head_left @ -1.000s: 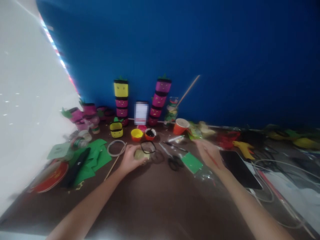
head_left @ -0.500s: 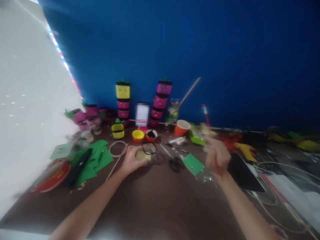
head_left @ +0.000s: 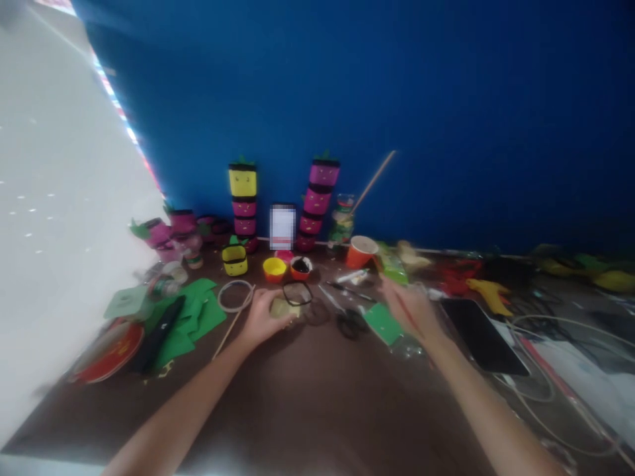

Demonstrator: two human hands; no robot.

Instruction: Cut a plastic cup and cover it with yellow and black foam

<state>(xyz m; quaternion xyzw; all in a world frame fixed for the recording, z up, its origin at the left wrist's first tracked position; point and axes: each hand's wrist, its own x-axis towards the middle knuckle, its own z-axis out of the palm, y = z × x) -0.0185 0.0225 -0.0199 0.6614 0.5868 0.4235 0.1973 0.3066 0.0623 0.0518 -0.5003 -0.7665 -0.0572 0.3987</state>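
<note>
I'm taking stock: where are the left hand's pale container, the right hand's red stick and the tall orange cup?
Pale container (head_left: pixel 286 309), head view: side wall.
Red stick (head_left: pixel 407 313), head view: visible middle stretch.
Tall orange cup (head_left: pixel 360 256), head view: outer wall.

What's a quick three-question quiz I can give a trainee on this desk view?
1. The right hand holds: A, a jar; B, a thin red stick; C, a tablet.
2. True or false: the black-handled scissors lie between the left hand and the right one.
3. What colour is the top tier of the left stacked tower by the blue wall?

Key: 1 B; 2 true; 3 yellow.
</note>
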